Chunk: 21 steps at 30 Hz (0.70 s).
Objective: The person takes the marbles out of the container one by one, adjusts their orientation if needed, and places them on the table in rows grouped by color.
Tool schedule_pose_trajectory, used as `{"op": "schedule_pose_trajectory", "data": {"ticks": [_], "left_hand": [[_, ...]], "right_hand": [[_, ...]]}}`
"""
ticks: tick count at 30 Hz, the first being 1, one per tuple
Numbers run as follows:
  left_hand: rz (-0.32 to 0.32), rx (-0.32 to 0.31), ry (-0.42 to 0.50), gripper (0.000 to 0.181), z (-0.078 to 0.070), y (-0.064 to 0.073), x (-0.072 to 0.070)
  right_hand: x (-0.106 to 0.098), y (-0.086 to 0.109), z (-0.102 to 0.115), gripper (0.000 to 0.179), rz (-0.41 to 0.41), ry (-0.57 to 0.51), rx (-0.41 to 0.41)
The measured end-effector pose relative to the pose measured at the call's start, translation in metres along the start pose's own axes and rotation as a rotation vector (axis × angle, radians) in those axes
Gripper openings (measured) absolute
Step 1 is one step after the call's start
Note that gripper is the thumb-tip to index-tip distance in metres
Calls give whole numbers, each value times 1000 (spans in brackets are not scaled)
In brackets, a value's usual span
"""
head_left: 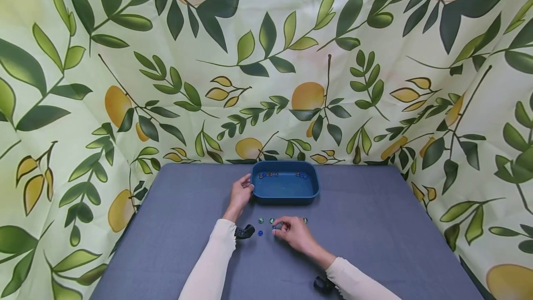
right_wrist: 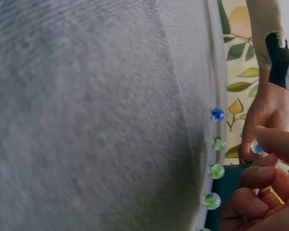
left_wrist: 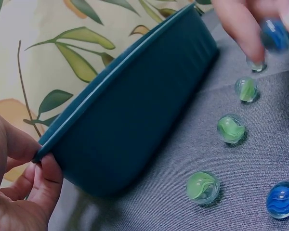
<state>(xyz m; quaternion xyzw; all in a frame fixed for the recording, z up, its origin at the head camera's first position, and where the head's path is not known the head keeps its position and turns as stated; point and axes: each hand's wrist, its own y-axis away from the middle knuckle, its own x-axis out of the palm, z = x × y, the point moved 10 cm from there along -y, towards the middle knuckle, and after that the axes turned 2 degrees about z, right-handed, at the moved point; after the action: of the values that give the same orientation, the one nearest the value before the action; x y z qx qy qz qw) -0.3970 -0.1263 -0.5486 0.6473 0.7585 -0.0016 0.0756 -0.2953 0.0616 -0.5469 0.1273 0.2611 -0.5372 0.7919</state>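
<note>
The right hand (head_left: 296,234) pinches a clear glass marble with a blue swirl (left_wrist: 275,36) above the grey cloth-covered desk (head_left: 187,235). At its nine o'clock lies a second blue-swirled marble (head_left: 260,233). Clear glass marbles with green swirls (left_wrist: 231,128) form a row nearer the teal, round-cornered plastic box (head_left: 285,201) at twelve o'clock. The left hand (head_left: 240,193) grips the box's nine-o'clock rim; brown and blue marbles (head_left: 271,174) sit inside, at ten and two.

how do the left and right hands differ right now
The left hand pinches the bin, while the right hand pinches a blue marble. The left hand is at the bin's left end; the right hand is in front of the bin, over the table. Both come out of pale sleeves.
</note>
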Motion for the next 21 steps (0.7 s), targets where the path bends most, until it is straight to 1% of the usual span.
{"op": "schedule_pose_trajectory", "data": {"ticks": [3, 8, 21], "left_hand": [[-2, -2, -6, 49, 0, 1, -1], [0, -13, -9, 49, 0, 2, -1], [3, -7, -2, 49, -1, 1, 1]], "right_hand": [[8, -1, -5, 14, 32, -2, 20], [17, -3, -13, 11, 60, 41, 29], [18, -6, -16, 10, 64, 94, 45]]}}
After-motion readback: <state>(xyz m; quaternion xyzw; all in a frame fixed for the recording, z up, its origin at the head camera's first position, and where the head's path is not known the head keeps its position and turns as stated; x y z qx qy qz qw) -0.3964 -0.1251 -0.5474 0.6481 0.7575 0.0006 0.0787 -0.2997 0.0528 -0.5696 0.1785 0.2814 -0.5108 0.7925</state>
